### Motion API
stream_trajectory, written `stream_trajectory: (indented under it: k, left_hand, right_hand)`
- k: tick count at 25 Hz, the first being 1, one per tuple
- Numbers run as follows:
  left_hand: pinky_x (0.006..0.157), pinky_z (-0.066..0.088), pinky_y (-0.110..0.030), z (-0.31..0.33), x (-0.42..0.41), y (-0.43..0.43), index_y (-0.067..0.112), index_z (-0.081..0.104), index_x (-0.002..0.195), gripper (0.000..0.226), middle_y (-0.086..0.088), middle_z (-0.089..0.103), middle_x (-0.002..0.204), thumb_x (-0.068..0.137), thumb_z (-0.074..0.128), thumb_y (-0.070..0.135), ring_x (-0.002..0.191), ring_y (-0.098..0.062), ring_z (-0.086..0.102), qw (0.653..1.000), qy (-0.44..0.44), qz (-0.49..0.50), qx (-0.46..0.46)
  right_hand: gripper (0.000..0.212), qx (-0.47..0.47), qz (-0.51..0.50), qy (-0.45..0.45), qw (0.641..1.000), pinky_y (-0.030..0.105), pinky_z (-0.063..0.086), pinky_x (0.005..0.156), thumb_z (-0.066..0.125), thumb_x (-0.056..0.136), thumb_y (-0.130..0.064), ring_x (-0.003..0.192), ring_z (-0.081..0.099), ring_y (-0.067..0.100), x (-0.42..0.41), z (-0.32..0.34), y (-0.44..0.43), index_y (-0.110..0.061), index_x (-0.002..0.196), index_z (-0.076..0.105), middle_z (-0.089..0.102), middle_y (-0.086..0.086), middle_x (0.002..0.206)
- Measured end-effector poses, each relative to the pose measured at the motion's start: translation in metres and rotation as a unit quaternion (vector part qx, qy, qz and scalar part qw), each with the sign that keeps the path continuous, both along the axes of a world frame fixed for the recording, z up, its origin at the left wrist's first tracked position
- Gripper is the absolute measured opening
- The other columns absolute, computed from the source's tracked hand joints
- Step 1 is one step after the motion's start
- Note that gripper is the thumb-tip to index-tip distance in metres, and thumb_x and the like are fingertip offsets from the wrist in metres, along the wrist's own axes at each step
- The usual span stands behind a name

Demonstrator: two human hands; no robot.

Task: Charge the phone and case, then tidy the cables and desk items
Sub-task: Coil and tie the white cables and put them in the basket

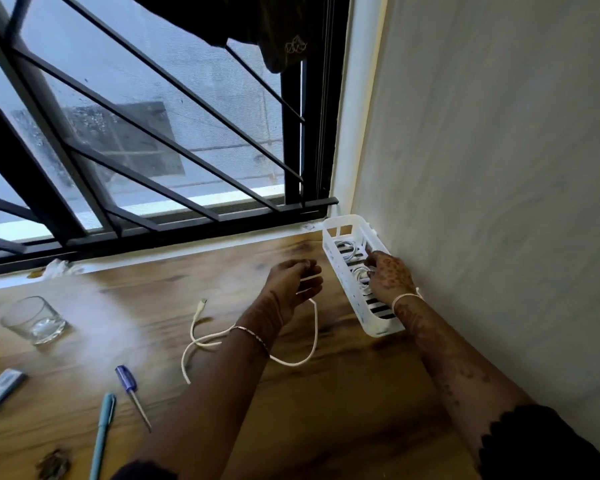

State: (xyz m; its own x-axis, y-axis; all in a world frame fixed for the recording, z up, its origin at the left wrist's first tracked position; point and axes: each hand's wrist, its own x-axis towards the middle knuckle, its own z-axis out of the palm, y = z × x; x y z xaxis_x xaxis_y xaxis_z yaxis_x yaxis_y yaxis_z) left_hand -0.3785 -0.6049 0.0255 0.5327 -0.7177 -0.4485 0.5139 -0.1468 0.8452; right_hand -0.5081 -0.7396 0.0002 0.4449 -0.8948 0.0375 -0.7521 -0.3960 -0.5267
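Against the wall by the window, a white slotted basket (340,258) sits on the wooden desk (326,410), and the right hand (390,277) reaches into it, fingertips pinched on a coiled white cable (361,273). Beside it, the left hand (293,287) hovers with fingers loosely curled and half open; whether it grips the loose white cable (312,327) trailing under it I cannot tell. Well apart to the left lie a glass (32,320), a screwdriver (132,389) and a pen (103,434).

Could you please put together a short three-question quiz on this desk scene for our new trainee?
1. True or false: the white basket stands in the corner by the wall.
2. Which hand reaches into the basket: A) left hand B) right hand?
3. Fill in: the loose white cable lies on the ____ desk.

Key: 1 true; 2 B; 3 wooden.
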Motion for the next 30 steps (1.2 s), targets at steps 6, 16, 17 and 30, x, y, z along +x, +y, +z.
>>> stream_trajectory:
  k: [6,16,17,30]
  left_hand:
    - [0.082,0.053,-0.032,0.009,0.010,0.021,0.000,0.062,0.114,0.025,-0.010,0.067,0.094,0.099,0.046,0.010,0.085,-0.021,0.065,0.999,-0.036,-0.016,0.013]
    - [0.071,0.051,-0.026,0.014,0.040,0.088,0.002,0.061,0.112,0.021,-0.008,0.065,0.088,0.098,0.045,0.006,0.074,-0.017,0.060,0.994,-0.097,0.052,0.015]
    - [0.070,0.051,-0.026,0.011,0.046,0.098,0.001,0.061,0.113,0.022,-0.010,0.067,0.091,0.097,0.047,0.006,0.074,-0.017,0.060,0.990,-0.119,0.069,0.028]
    - [0.100,0.044,-0.028,-0.043,0.073,0.179,0.024,0.061,0.127,0.045,-0.007,0.057,0.135,0.087,0.058,0.003,0.119,-0.023,0.057,0.826,-0.489,-0.053,0.276]
  right_hand:
    - [0.034,0.004,-0.012,0.008,1.000,0.037,0.037,0.107,0.054,0.093,-0.014,0.122,0.052,0.032,0.000,-0.004,0.002,-0.016,0.126,0.059,0.059,0.013,0.130]
    - [0.031,-0.027,0.138,0.019,0.990,0.021,0.034,0.094,0.049,0.096,-0.019,0.121,0.048,0.027,0.034,0.010,0.071,-0.005,0.124,0.055,0.053,0.014,0.130]
    - [0.029,-0.063,0.163,-0.006,0.985,0.026,0.036,0.096,0.050,0.095,-0.020,0.117,0.051,0.027,0.046,0.017,0.085,-0.007,0.120,0.058,0.057,0.013,0.126]
    - [0.027,-0.125,0.396,0.105,0.904,0.035,0.043,0.096,0.051,0.091,-0.016,0.112,0.052,0.025,0.104,-0.014,0.181,-0.025,0.111,0.067,0.065,0.003,0.112]
